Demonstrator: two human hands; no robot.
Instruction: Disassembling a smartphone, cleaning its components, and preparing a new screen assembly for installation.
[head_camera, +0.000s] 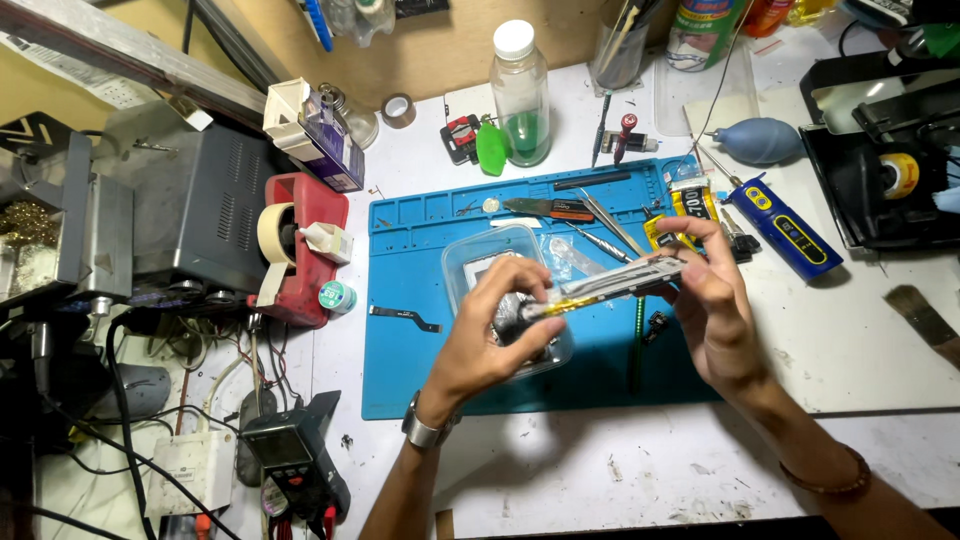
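Note:
Both my hands hold a long flat phone frame part (610, 282) with silver and yellow strips, edge-on above the blue work mat (410, 370). My left hand (490, 330) grips its near end, fingers curled round it. At its far end my right hand (712, 300) pinches it between thumb and fingers. Under my left hand lies a clear plastic tray (480, 250) with a dark part inside it, partly hidden. A thin flex cable (405, 318) lies on the mat to the left.
Tweezers (610, 222), cutters (548, 208) and a glue tube (695, 203) lie at the mat's far edge. A clear bottle (520, 95) stands behind. A red tape dispenser (300, 245) and grey power unit (190, 210) sit left; blue tool (785, 228), air blower (760, 140), brush (922, 315) right.

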